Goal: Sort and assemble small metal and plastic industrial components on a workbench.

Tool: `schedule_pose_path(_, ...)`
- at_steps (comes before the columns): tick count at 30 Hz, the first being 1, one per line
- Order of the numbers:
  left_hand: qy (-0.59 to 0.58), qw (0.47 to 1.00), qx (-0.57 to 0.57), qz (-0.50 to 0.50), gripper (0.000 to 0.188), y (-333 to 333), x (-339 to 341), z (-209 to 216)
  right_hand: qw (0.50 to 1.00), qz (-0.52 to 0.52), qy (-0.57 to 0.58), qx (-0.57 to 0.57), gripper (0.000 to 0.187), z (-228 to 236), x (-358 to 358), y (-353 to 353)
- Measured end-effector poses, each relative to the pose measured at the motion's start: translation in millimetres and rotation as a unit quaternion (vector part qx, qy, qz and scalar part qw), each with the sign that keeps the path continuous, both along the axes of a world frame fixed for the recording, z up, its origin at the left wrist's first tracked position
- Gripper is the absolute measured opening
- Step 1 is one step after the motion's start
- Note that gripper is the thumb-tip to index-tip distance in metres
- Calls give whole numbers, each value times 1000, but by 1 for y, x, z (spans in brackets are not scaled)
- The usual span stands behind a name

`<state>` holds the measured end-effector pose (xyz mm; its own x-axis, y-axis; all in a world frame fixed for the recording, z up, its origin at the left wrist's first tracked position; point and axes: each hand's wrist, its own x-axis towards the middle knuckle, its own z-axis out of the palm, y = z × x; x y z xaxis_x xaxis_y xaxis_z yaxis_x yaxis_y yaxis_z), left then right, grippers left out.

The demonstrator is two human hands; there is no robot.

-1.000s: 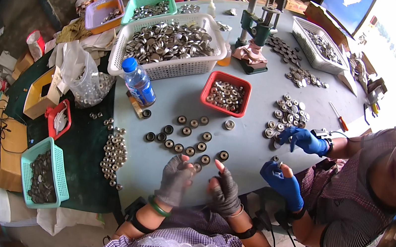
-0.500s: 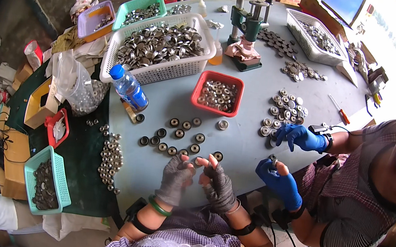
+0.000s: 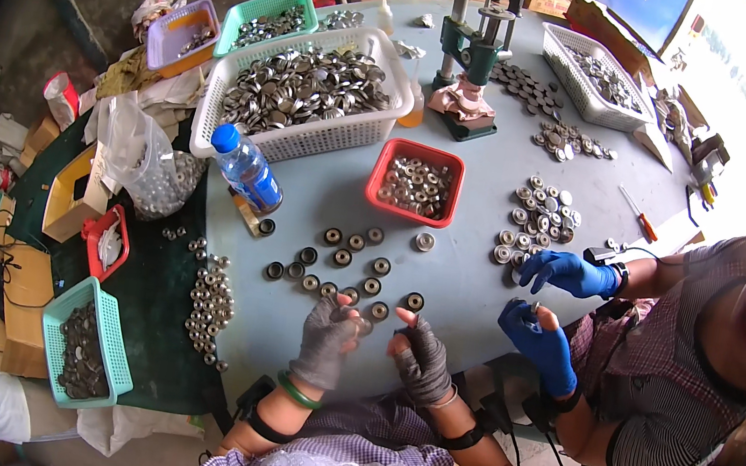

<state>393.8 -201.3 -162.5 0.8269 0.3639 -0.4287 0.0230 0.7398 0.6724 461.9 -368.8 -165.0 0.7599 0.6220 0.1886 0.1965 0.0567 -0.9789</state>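
Observation:
My left hand (image 3: pixel 328 340), in a grey fingerless glove, is closed at the near table edge. A small blurred round metal piece (image 3: pixel 364 327) shows at its fingertips. To its right, my right hand (image 3: pixel 420 360), gloved alike, has thumb and forefinger apart with nothing visible between them. Just beyond both hands lies a dark-rimmed round metal part (image 3: pixel 380 310). Similar parts (image 3: pixel 342 255) are scattered farther out, another (image 3: pixel 416 302) sitting close to my right fingertips. Past them stands a red square bin (image 3: pixel 372 186) of small shiny metal pieces.
A blue-capped bottle (image 3: pixel 253 175) and a white basket (image 3: pixel 328 147) of metal caps stand at left. Behind is a green hand press (image 3: pixel 481 59). At right, a co-worker's blue-gloved hands (image 3: pixel 570 273) work near piled round parts (image 3: pixel 540 217). Steel balls (image 3: pixel 211 301) lie left.
My hands, close together before, have separated; the right has moved right. A dark-rimmed part now shows on the table beyond them. The whole view has shifted slightly.

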Motion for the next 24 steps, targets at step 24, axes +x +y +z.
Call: schedule_pose_path(24, -134, 974, -181, 26, 33, 34, -22, 2, 884, -131, -429, -132, 39, 75, 113, 99)
